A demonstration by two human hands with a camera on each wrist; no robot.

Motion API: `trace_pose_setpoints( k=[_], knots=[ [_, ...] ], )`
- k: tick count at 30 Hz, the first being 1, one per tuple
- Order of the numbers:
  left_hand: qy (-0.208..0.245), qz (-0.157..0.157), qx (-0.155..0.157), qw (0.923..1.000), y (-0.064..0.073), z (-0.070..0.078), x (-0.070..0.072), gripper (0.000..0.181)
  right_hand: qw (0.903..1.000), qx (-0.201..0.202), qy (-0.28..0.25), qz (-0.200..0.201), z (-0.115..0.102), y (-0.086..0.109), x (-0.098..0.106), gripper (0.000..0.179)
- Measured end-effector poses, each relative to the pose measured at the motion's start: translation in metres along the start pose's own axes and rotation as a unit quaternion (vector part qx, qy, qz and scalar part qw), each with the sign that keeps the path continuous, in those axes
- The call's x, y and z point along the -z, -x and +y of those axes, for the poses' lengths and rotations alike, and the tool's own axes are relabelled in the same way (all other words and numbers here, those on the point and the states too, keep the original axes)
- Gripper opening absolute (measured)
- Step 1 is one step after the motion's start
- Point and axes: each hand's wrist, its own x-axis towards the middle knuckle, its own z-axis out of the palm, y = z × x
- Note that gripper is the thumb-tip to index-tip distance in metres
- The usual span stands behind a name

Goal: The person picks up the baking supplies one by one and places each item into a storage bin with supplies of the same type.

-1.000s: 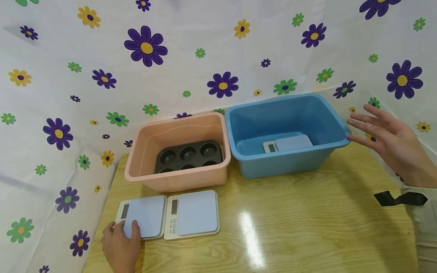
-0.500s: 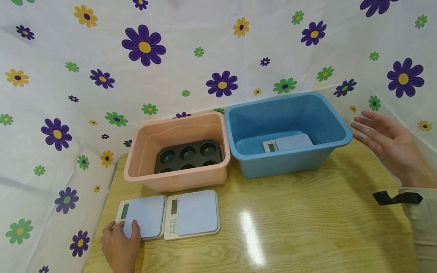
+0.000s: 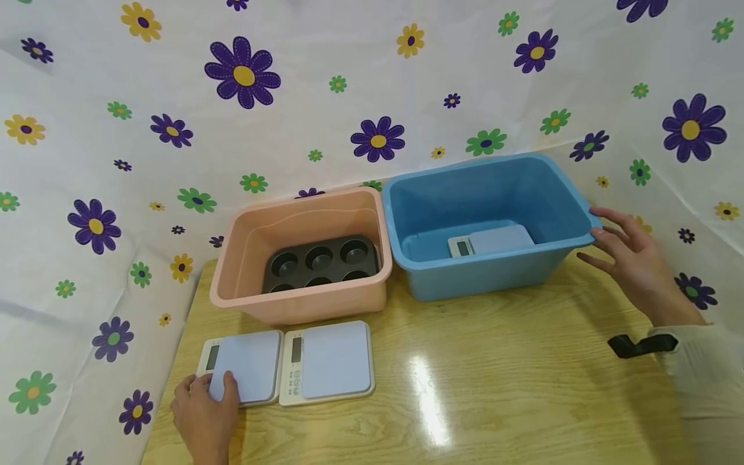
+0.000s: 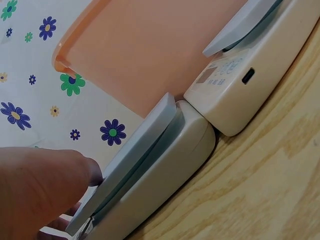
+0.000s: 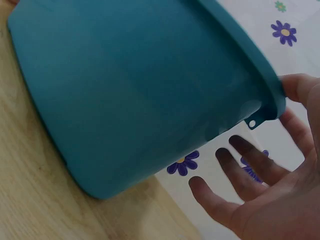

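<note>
My left hand (image 3: 206,410) is on the near left end of a white kitchen scale (image 3: 247,368), fingers bent at its left side and thumb on the platform. In the left wrist view the thumb (image 4: 50,185) lies along the platform's edge, with part of the fingers hidden behind the scale. A second kitchen scale (image 3: 337,361) lies flat right beside it. At the right end of a blue bin (image 3: 476,281), my right hand (image 3: 636,274) has its fingers spread. The right wrist view shows one fingertip at the bin's rim (image 5: 272,85) and the other fingers apart from the wall.
Left of the blue bin stands a peach bin (image 3: 320,307), with a dark muffin tin (image 3: 308,261) inside. Another kitchen scale (image 3: 500,239) lies in the blue bin. All stand on a wooden table (image 3: 494,374), backed by a flowered sheet (image 3: 325,51).
My right hand has moved left and down, from beyond the blue bin's right end to its rim. The left hand stays on the left scale.
</note>
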Motion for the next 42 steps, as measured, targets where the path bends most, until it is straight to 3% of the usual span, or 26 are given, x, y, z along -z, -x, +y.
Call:
trace_pose_setpoints(
  k=[8, 12, 17, 19, 22, 26, 30, 35, 42],
  knots=[
    [0.004, -0.030, 0.007, 0.9995, -0.003, 0.000, -0.002, 0.056, 0.9980, 0.037, 0.038, -0.036, 0.013, 0.000, -0.005, 0.051],
    [0.008, -0.047, 0.014, 0.9988, -0.005, 0.001, -0.002, 0.058, 0.9968, 0.047, 0.061, -0.024, 0.016, -0.001, -0.009, 0.050],
    [0.006, -0.065, 0.009, 0.9978, -0.009, 0.003, -0.001, 0.058, 0.9955, 0.077, 0.049, -0.025, 0.024, 0.001, -0.011, 0.052],
    [0.004, -0.073, 0.011, 0.9973, -0.010, 0.002, 0.000, 0.057, 0.9911, 0.103, 0.080, -0.026, 0.029, 0.002, -0.013, 0.058],
    [0.000, -0.078, 0.015, 0.9968, -0.010, 0.001, 0.000, 0.056, 0.9802, 0.135, 0.144, -0.012, 0.034, 0.002, -0.018, 0.080],
    [-0.007, -0.080, 0.017, 0.9966, -0.010, -0.001, -0.002, 0.057, 0.9677, 0.135, 0.212, 0.023, 0.038, 0.002, -0.024, 0.106],
    [-0.005, -0.086, 0.020, 0.9961, -0.013, -0.004, -0.002, 0.058, 0.9618, 0.129, 0.237, 0.045, 0.038, 0.002, -0.027, 0.110],
    [0.007, -0.095, 0.012, 0.9954, -0.018, -0.009, 0.000, 0.060, 0.9621, 0.136, 0.230, 0.056, 0.039, 0.001, -0.030, 0.110],
    [-0.011, -0.117, -0.005, 0.9931, -0.025, -0.018, 0.010, 0.062, 0.9633, 0.148, 0.218, 0.053, 0.040, -0.001, -0.033, 0.110]
  ],
)
